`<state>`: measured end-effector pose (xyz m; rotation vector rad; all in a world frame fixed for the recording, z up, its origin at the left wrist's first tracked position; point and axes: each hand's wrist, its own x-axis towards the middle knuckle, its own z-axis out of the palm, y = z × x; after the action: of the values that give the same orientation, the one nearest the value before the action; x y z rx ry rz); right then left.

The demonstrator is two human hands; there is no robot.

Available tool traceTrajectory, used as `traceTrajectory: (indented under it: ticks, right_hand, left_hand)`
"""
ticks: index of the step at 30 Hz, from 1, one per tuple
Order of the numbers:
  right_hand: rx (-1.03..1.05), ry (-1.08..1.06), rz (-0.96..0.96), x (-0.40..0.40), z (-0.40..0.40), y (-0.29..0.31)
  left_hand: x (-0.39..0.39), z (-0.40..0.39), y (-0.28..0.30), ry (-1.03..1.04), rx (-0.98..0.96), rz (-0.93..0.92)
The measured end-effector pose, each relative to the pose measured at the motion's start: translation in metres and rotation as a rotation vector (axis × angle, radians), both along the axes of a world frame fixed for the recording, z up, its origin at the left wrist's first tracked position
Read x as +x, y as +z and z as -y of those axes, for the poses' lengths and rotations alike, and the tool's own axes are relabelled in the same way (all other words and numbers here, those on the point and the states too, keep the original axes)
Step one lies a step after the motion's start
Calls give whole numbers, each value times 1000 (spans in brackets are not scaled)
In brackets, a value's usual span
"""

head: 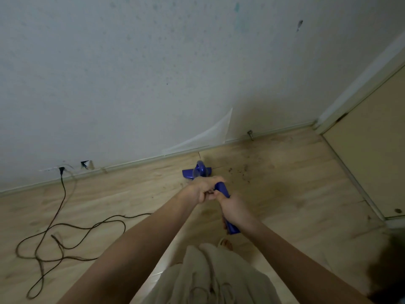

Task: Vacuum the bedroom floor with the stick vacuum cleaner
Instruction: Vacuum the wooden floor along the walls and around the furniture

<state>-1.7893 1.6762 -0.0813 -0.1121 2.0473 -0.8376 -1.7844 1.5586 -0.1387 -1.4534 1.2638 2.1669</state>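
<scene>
Mid-pass: vacuuming along the wall.
My left hand (pixel 207 188) and right hand (pixel 235 210) both grip the vacuum (pixel 223 189) handle; its head (pixel 197 171) sits at 12 o'clock. Next, I judge: steer toward dirt (pixel 238 170) at 1 o'clock, avoiding cord (pixel 63 227).

A home room: pale wood-look floor (pixel 285 194), skirting board (pixel 131 164), peeling wallpaper (pixel 206 137), door (pixel 372 150).
</scene>
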Motion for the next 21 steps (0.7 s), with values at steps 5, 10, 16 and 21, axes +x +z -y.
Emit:
traceTrajectory:
  ticks: [5,10,16,21]
  right_hand:
    - [-3,87,-60,-24,20,-11]
    - [-8,153,-83,-74,30,-15]
    - [18,229,-27,-121,30,-22]
    - [18,281,-25,-154,32,-9]
  left_hand:
    - [-16,17,-14,82,45,-25]
    - [-58,25,-12,131,38,-34]
    - [-98,26,-20,185,45,-43]
    - [-124,29,-19,206,4,-65]
